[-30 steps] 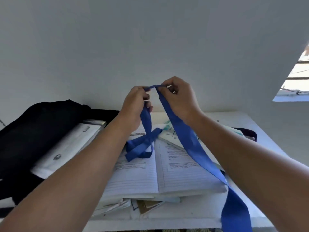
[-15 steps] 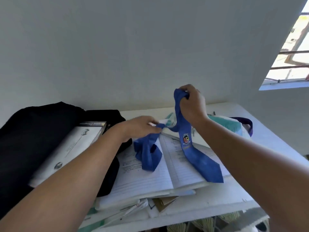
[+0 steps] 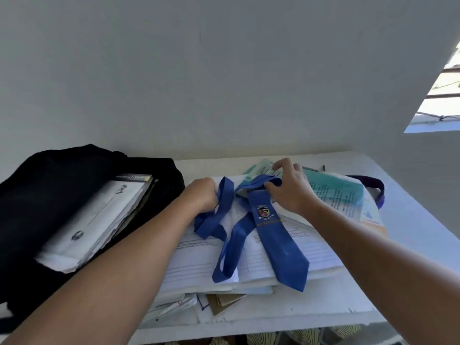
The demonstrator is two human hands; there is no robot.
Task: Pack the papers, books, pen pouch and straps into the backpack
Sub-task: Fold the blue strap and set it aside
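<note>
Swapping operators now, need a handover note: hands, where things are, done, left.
Left hand: grips the narrow end of the blue tie.
Right hand: fingers curled over the tie's folded top; grip not firm.
The tie's wide end lies across the open notebook on the table.
Done: a stack of papers and books sits in the black backpack.
Left: tie, open notebook, loose papers under it, teal booklet. The pen pouch cannot be identified.

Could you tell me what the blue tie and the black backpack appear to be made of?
Blue tie: looks like woven fabric with a slight sheen; it folds and loops limply and carries an embroidered-looking crest. Black backpack: seems a soft matte textile, slumping around the papers inside; the exact fibre cannot be told.
</note>
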